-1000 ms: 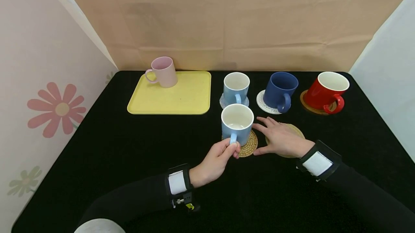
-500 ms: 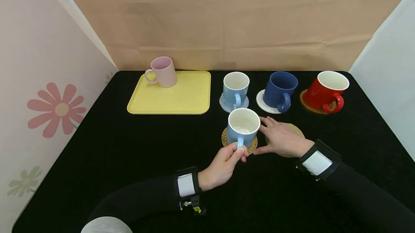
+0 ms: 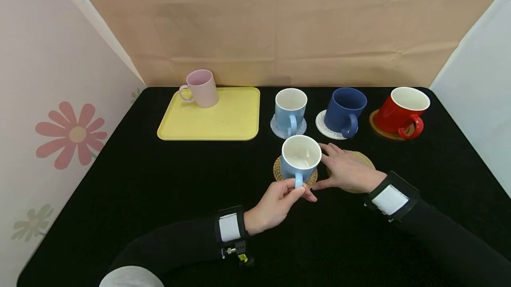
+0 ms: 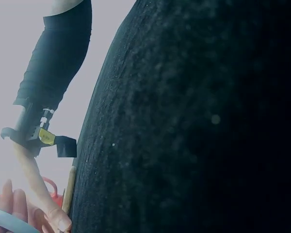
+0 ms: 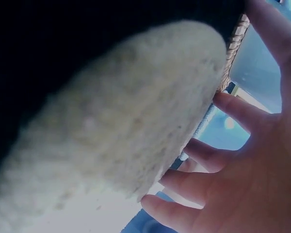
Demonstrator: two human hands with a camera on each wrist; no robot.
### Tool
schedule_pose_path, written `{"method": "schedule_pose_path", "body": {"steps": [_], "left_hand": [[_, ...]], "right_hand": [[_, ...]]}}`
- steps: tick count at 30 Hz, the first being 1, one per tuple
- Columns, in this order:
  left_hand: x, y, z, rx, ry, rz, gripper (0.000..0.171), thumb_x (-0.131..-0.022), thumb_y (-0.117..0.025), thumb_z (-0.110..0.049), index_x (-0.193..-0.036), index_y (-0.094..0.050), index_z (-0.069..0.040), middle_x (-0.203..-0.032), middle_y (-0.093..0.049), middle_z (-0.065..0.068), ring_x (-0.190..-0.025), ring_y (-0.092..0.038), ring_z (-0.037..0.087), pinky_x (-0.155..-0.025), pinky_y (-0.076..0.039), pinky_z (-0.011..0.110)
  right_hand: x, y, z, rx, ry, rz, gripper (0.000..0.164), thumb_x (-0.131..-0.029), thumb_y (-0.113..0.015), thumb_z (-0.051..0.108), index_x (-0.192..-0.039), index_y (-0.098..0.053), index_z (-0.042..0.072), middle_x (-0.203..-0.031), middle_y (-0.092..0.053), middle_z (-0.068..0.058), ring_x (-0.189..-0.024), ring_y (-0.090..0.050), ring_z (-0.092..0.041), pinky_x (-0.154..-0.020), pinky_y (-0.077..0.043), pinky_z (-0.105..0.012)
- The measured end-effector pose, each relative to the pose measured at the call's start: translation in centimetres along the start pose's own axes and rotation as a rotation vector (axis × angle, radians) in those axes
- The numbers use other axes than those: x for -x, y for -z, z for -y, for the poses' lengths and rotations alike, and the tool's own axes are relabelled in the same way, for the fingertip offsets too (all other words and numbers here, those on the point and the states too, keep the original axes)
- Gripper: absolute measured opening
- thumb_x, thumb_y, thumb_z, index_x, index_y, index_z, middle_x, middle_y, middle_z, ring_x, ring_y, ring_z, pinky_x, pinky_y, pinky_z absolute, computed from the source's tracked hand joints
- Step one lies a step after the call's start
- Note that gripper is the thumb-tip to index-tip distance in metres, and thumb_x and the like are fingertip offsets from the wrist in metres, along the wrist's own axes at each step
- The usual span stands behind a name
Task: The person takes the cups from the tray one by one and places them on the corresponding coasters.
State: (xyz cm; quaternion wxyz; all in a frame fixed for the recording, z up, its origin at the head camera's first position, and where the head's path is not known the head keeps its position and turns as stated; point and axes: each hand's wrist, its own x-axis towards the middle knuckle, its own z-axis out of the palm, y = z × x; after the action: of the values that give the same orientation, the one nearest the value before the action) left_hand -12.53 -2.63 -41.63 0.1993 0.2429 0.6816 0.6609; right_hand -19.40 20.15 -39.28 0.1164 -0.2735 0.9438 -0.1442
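Note:
A light blue mug [image 3: 300, 158] with a white inside stands upright over a woven brown coaster [image 3: 277, 172], handle toward the person. My left hand [image 3: 275, 205] is at that handle, thumb beside its lower end and fingers straightened out past it; in the left wrist view the mug's handle [image 4: 12, 221] crosses straight fingers. My right hand [image 3: 345, 169] lies with fingers spread over a pale round coaster [image 3: 365, 160]. Its fingertips reach the woven coaster's right edge and come close to the mug. The right wrist view shows the pale coaster [image 5: 136, 107] large beside the spread fingers.
Behind stand another light blue mug [image 3: 289, 114] on a pale blue coaster, a dark blue mug [image 3: 344, 112] on a white coaster [image 3: 322, 126] and a red mug [image 3: 393, 116] on a brown one. A pink mug [image 3: 205, 92] sits on the yellow tray [image 3: 223, 123] at back left.
The left hand has carried the light blue mug slightly right and toward the person, over the woven coaster. Its fingers have since straightened off the handle. My right hand has stayed in place.

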Motion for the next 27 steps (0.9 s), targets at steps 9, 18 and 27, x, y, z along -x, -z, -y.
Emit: {"method": "schedule_pose_path", "body": {"steps": [9,18,27], "left_hand": [[0.3,-1.4,-0.1,0.04,0.02,-0.114,0.024,-0.103,-0.046,-0.012,-0.109,-0.062,0.006,-0.103,-0.071,0.012,-0.118,-0.056,0.022,-0.099,-0.04,0.025],[0.3,-1.9,-0.1,0.042,0.002,-0.15,0.025,-0.103,-0.046,-0.014,-0.11,-0.061,0.005,-0.104,-0.071,0.011,-0.12,-0.055,0.022,-0.095,-0.041,0.024],[0.1,-1.6,-0.3,0.064,0.034,-0.102,0.025,-0.104,-0.044,-0.013,-0.106,-0.058,0.008,-0.099,-0.069,0.013,-0.11,-0.061,0.02,-0.1,-0.04,0.025]], "right_hand": [[0.0,-0.1,-0.1,-0.01,-0.006,-0.005,0.095,-0.071,-0.08,0.055,-0.142,-0.046,0.002,-0.143,-0.038,-0.028,-0.127,-0.039,-0.047,-0.096,-0.035,-0.066],[0.0,-0.1,0.0,-0.006,-0.002,-0.004,0.097,-0.071,-0.078,0.059,-0.142,-0.046,0.002,-0.143,-0.038,-0.029,-0.127,-0.039,-0.047,-0.096,-0.036,-0.066],[0.0,0.1,0.1,-0.008,0.004,-0.004,0.097,-0.071,-0.078,0.06,-0.142,-0.046,0.001,-0.143,-0.038,-0.029,-0.127,-0.039,-0.048,-0.096,-0.036,-0.066]]}}
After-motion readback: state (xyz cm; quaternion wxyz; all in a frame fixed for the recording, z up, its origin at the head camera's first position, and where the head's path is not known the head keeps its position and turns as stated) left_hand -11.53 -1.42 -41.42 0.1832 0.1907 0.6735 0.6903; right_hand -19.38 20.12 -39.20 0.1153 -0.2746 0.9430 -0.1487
